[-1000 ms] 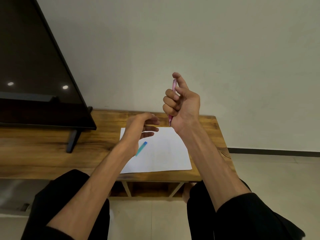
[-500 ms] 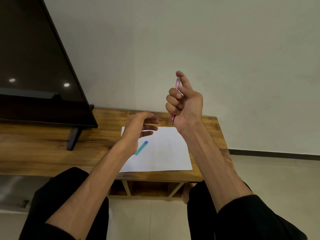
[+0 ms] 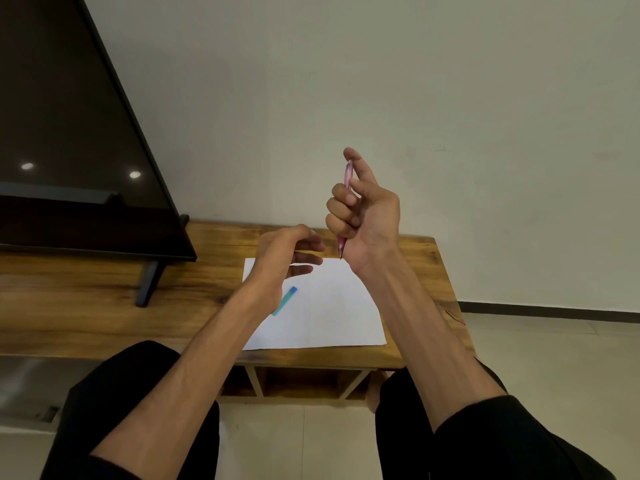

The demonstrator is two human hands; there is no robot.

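My right hand (image 3: 367,216) is raised above the table and grips a pink pen (image 3: 347,174) upright, its tip pointing down beside my wrist. My thumb lies along the pen's top. My left hand (image 3: 284,258) hovers over the white sheet of paper (image 3: 332,306), its fingers relaxed and holding nothing. A teal pen cap (image 3: 285,301) lies on the paper just below my left wrist, partly hidden by it.
The paper lies on a low wooden table (image 3: 104,292) against a pale wall. A black TV (image 3: 69,150) on a stand leg (image 3: 147,284) fills the left. My knees in black trousers sit before the table's front edge; tiled floor lies to the right.
Both hands have barely moved. The right hand keeps the pink pen upright; the left stays hovering over the paper. The view has shifted slightly.
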